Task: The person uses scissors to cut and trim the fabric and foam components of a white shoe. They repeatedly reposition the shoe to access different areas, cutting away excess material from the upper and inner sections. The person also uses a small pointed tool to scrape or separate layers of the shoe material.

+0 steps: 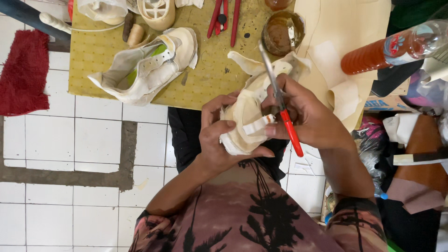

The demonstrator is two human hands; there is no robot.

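Note:
My left hand [219, 135] cups a cream shoe upper [245, 112] from below and from the left, thumb pressed on its side. My right hand [308, 112] grips red-handled pliers [280, 100] whose metal jaws point up and away over the shoe. The same hand's fingers also pinch a white strap on the shoe's edge. Both hands are held over my lap, just in front of the yellow-green work board [93, 56].
A second cream shoe upper [149, 63] lies on the board, with a white last [157, 11], thread spool [135, 33], red-handled tools [224, 16] and an open glue tin [282, 32]. Cream leather sheets [345, 42], a bottle [396, 46] and scraps lie right. A red mat [23, 72] lies left on white tiles.

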